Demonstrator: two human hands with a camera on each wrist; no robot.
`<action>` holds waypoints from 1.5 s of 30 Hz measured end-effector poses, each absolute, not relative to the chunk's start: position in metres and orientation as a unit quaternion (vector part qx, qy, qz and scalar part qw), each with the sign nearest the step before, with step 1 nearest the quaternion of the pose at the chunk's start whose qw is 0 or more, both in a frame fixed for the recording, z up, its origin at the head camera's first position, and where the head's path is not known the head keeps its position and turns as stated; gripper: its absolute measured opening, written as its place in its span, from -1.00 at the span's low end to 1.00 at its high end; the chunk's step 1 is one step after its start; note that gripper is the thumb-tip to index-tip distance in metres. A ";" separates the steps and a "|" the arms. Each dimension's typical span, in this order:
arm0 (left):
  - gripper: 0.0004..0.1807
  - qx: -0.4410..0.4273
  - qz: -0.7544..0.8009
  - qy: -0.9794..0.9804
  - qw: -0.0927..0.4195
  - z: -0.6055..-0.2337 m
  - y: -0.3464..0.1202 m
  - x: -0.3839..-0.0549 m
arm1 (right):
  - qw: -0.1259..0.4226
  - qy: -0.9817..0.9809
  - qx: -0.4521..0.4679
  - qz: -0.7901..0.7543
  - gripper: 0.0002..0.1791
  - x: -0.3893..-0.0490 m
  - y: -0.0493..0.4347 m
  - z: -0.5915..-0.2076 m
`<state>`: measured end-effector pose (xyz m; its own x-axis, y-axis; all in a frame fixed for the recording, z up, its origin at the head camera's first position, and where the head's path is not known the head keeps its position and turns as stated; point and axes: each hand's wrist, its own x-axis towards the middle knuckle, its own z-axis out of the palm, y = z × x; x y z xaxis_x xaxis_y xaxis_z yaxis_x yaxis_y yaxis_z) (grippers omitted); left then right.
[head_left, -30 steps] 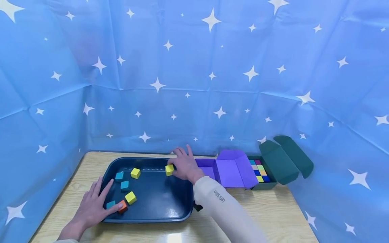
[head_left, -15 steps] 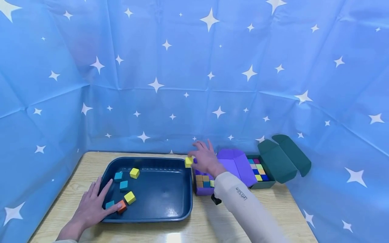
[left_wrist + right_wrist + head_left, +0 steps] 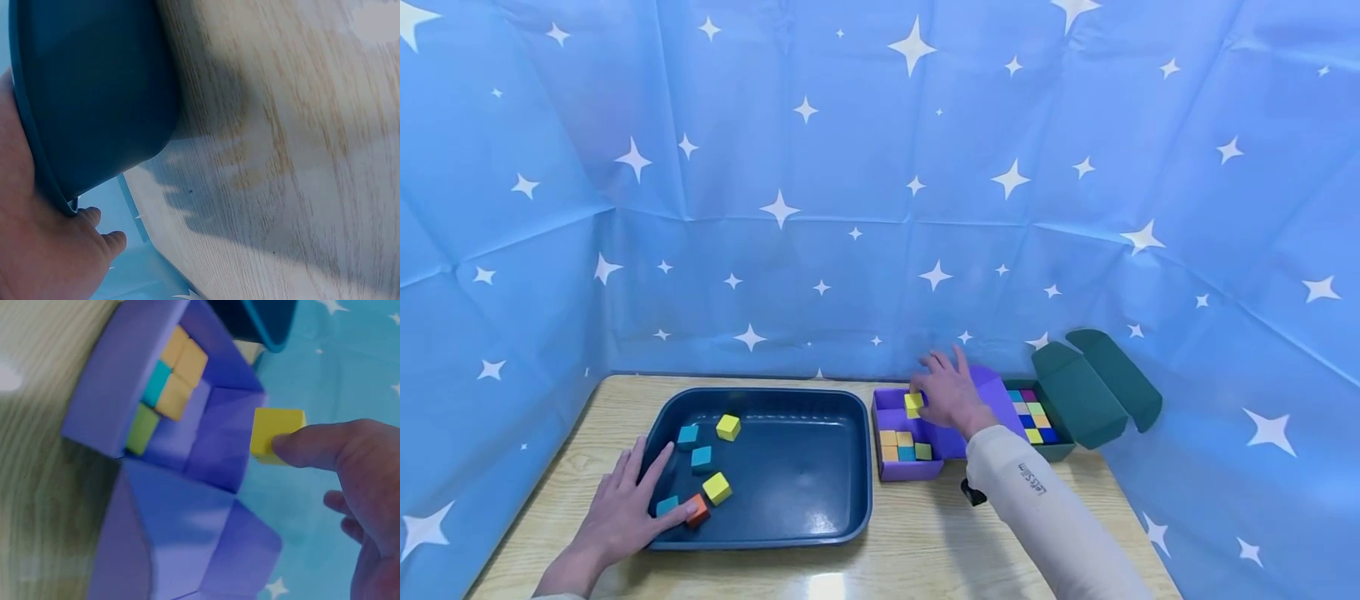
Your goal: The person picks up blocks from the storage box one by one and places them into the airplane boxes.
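My right hand pinches a yellow cube between thumb and fingers, over the back of the open purple box. Inside that box, along its front, sit tan cubes, a teal cube and a green cube. Over at the left, my left hand rests on the rim of the dark blue tray, fingers spread. Its thumb reaches in to an orange cube. Near it in the tray lie teal cubes and yellow cubes.
Right of the purple box stands an open green box holding several coloured cubes, its lid leaning outward. The purple lid folds out towards it. A blue star-patterned curtain surrounds the wooden table at back and sides.
My right hand has carried the yellow cube rightward from the tray to above the purple box, uncovering the cubes there. The left hand keeps its place on the tray.
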<state>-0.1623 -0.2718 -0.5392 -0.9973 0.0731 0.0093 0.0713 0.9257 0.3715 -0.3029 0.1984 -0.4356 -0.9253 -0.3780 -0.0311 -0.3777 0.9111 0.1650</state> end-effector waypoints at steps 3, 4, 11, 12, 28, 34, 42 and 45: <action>0.15 0.036 0.190 0.981 0.004 -0.539 -0.272 -0.162 | -0.009 -0.973 0.198 -0.118 -0.68 -0.302 0.202 -0.444; 0.15 0.035 0.190 0.981 0.004 -0.539 -0.272 -0.162 | -0.011 -0.971 0.200 -0.129 -0.68 -0.301 0.202 -0.447; 0.16 0.032 0.189 0.981 0.001 -0.537 -0.270 -0.162 | -0.012 -0.964 0.212 -0.161 -0.67 -0.297 0.207 -0.466; 0.16 0.033 0.190 0.981 0.001 -0.537 -0.270 -0.162 | -0.012 -0.963 0.213 -0.165 -0.67 -0.296 0.208 -0.468; 0.15 0.030 0.182 0.983 -0.004 -0.536 -0.269 -0.163 | -0.002 -0.950 0.224 -0.215 -0.63 -0.301 0.207 -0.493; 0.16 0.032 0.189 0.981 -0.002 -0.537 -0.269 -0.163 | -0.018 -0.949 0.220 -0.226 -0.66 -0.303 0.207 -0.495; 0.13 0.034 0.188 0.982 -0.007 -0.535 -0.269 -0.161 | -0.037 -0.938 0.217 -0.268 -0.71 -0.304 0.200 -0.496; 0.13 0.032 0.185 0.982 -0.005 -0.535 -0.269 -0.161 | -0.039 -0.933 0.217 -0.286 -0.72 -0.304 0.198 -0.496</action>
<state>-0.1614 -0.2689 -0.5350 -0.9979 0.0610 0.0222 0.0650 0.9292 0.3637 -0.3039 0.1976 -0.4955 -0.9024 -0.3829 -0.1975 -0.4278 0.7423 0.5157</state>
